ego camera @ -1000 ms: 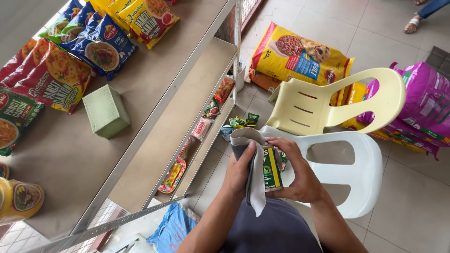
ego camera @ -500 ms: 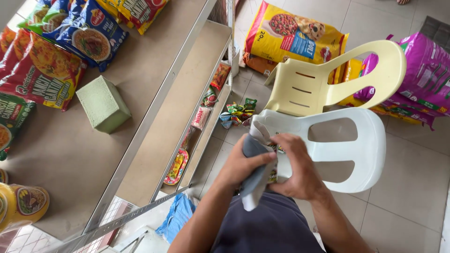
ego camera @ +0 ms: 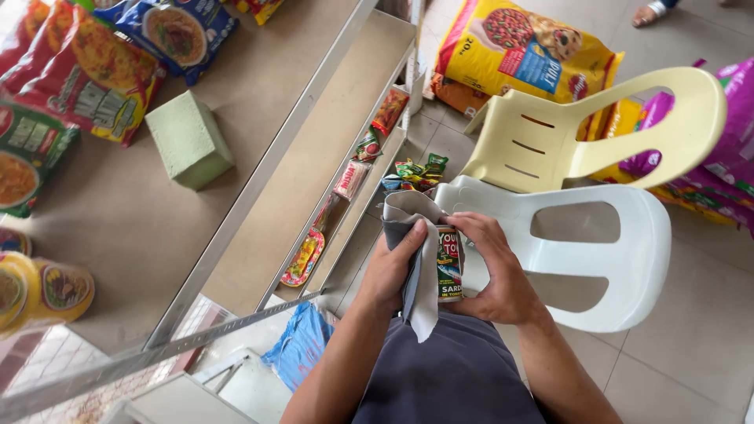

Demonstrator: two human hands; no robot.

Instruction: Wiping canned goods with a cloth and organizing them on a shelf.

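Note:
My left hand (ego camera: 393, 271) presses a grey cloth (ego camera: 415, 259) against a small tin can (ego camera: 449, 265) with a red and green label. My right hand (ego camera: 495, 271) grips the can from the right side, thumb over its top. Both hands are held close to my body, above my dark shirt, in front of a white plastic chair (ego camera: 597, 267). The cloth drapes over the can's left side and hangs down below it.
A metal shelf (ego camera: 259, 180) on the left carries noodle packets (ego camera: 86, 78), a green foam block (ego camera: 188, 141) and yellow tubs (ego camera: 39, 290). Small sachets (ego camera: 349, 180) lie on lower shelves. A cream chair (ego camera: 597, 133), a yellow pet-food bag (ego camera: 518, 51) and purple bags (ego camera: 730, 149) stand on the tiled floor.
The hands stay together on the can and cloth. The cloth has shifted over the can's left side and the label now shows. The view has tilted slightly.

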